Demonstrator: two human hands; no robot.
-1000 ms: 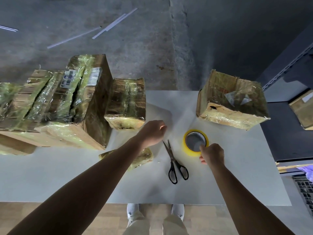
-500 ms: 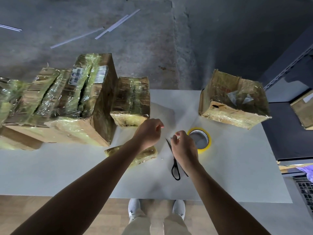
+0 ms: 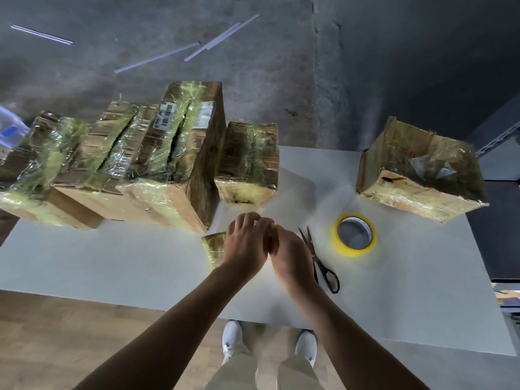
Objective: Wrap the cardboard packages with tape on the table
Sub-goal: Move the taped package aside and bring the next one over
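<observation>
A small flat tape-wrapped package (image 3: pixel 214 249) lies on the white table (image 3: pixel 112 263), mostly hidden under my hands. My left hand (image 3: pixel 246 243) curls over it. My right hand (image 3: pixel 292 257) presses against the left, fingers curled at the package's right end; the fingertips are hidden. A yellow tape roll (image 3: pixel 355 238) lies flat to the right, and black scissors (image 3: pixel 323 267) lie between it and my right hand. Several wrapped cardboard packages (image 3: pixel 157 164) stand at the left, a smaller one (image 3: pixel 249 164) behind my hands, another (image 3: pixel 419 170) at the far right.
The table's near edge runs just above my white shoes (image 3: pixel 232 333). A dark shelf unit (image 3: pixel 501 220) stands to the right of the table. Thin white strips (image 3: pixel 219 38) lie on the concrete floor beyond.
My right hand left the tape roll and crossed leftward over the scissors to meet my left hand. My left hand lowered slightly onto the small package.
</observation>
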